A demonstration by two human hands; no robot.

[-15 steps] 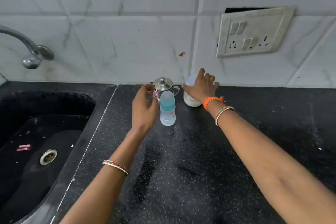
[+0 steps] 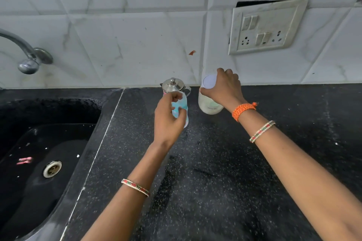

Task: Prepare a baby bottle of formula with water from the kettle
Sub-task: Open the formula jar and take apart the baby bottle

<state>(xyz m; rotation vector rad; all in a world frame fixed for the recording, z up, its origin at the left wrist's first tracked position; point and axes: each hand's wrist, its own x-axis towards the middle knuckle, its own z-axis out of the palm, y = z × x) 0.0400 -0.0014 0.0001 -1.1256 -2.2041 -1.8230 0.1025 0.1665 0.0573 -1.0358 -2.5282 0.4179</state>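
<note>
Head view, looking down at a black speckled stone counter [image 2: 225, 172] with white marble-look tiles behind it. The left hand [image 2: 168, 117] has its fingers and thumb curled round a small clear baby bottle with a light blue top [image 2: 179, 108], gripping it just in front of the little shiny steel kettle with a knobbed lid [image 2: 173, 85], which sits right at the back against the wall. The bottle looks tilted and blurry, so no idea whether it's touching the counter or lifted off it.

The right hand [image 2: 225, 89] is wrapped over the top of a white translucent plastic container with a white lid [image 2: 208, 101], fingers curled round the lid rim, gripping it. That container stands on the counter just right of the kettle. There's faint grey writing low on its side, but it's too soft to read properly, so I won't guess a brand.

Left of the counter is a black sink with a round metal drain [image 2: 52, 168], with a chrome tap [image 2: 25, 53] above. On the wall at right there's a grubby white switch and socket plate [image 2: 266, 27]. Orange woven band on the right wrist, beaded bangles on both arms.
</note>
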